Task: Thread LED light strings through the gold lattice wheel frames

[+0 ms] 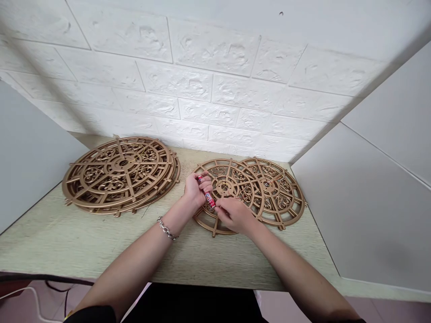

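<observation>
So the small red tube (210, 199) sits inside the left hand (198, 188), fingers curled round it. Its long axis runs on a slant, far-left end up in the fist, near-right end poking out toward the right hand (234, 215). Right fingertips are bunched narrow right at that near end, but I can't tell if they're actually gripping it. The right hand's clearly closest to that tip. Under and just beyond both hands there's an openwork bronze disc (215, 232), overlapping another disc (280, 223) to its right. Taller disc stack (66, 181) is off left, apart from the hands. Nothing visible between the right fingertips and the tip.
</observation>
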`<action>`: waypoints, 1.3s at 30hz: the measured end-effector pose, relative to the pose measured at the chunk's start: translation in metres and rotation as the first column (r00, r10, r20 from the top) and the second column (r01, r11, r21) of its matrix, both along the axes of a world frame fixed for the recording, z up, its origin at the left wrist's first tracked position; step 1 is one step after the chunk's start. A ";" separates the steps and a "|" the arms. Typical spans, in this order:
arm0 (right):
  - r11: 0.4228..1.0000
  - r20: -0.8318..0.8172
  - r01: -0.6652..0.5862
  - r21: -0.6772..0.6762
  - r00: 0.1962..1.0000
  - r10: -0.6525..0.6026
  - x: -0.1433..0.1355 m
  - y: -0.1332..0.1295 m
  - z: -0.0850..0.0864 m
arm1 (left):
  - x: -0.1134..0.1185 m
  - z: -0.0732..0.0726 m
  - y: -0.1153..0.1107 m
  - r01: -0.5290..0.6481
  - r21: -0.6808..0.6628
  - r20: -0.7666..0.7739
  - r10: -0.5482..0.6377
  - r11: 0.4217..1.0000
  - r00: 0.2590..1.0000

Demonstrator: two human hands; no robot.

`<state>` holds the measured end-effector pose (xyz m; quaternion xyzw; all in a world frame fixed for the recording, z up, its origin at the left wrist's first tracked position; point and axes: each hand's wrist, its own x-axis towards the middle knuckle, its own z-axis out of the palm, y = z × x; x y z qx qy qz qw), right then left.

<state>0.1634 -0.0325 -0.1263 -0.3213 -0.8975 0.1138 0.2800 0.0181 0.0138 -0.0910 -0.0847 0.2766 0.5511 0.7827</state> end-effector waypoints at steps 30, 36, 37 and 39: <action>0.999 0.100 0.028 0.037 0.994 -0.032 0.008 0.004 -0.003 | 0.000 -0.002 0.002 -0.041 0.021 -0.066 0.042 0.999 0.997; 0.988 0.044 0.027 0.151 0.998 -0.034 0.005 0.004 -0.005 | 0.001 -0.003 0.001 -0.043 0.027 -0.078 0.045 0.999 0.996; 0.985 0.037 0.031 0.170 0.999 -0.038 0.005 0.005 -0.006 | 0.001 -0.004 0.001 -0.043 0.030 -0.079 0.045 0.999 0.996; 0.979 0.033 0.043 0.198 0.998 -0.051 0.004 0.005 -0.006 | 0.002 -0.005 0.001 -0.044 0.037 -0.080 0.047 0.998 0.996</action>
